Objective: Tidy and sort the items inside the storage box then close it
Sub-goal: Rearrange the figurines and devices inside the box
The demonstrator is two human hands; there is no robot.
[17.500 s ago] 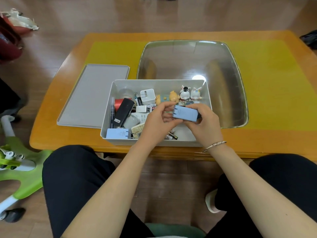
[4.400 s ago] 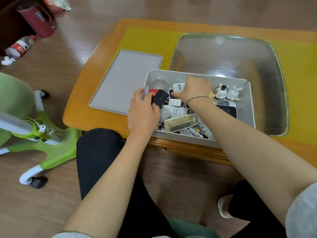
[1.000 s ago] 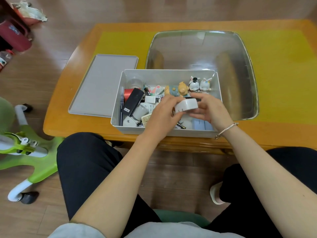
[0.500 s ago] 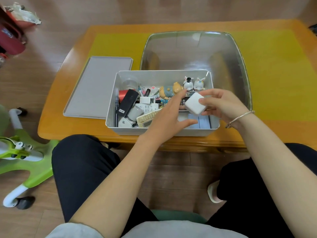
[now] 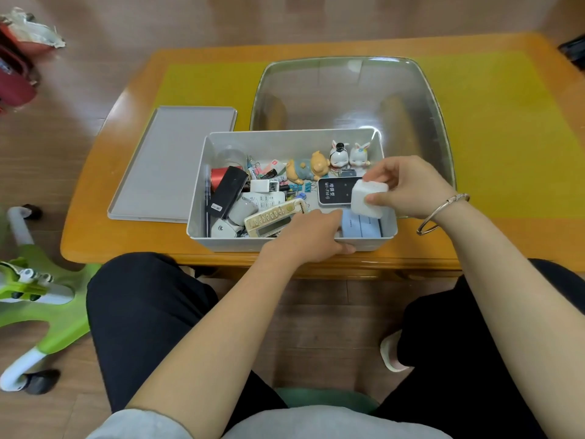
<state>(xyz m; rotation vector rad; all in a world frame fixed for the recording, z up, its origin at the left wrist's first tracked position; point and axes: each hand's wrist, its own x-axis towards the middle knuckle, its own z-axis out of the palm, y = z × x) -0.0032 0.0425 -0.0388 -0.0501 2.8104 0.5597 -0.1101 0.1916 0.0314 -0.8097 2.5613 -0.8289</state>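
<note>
The grey storage box (image 5: 285,136) stands open at the table's near edge, full of small items. My right hand (image 5: 408,185) pinches a white cube charger (image 5: 367,198) over the box's right end, above two pale blue chargers (image 5: 361,224) that lie flat on the bottom. My left hand (image 5: 311,236) reaches into the near middle of the box with its thumb along the front wall; what its fingers touch is hidden. A black Wi-Fi device (image 5: 335,191), a beige remote (image 5: 273,215), a white remote (image 5: 264,201), a black case (image 5: 229,191) and small figurines (image 5: 348,155) lie inside.
The grey lid (image 5: 171,160) lies flat to the left of the box. A clear glass panel (image 5: 348,93) sits in the yellow table top (image 5: 493,122) behind it. A green chair base (image 5: 38,299) stands on the floor at the left.
My right hand has carried the white charger right and down toward the blue chargers. My left hand has let go of it and dropped to the box's near wall.
</note>
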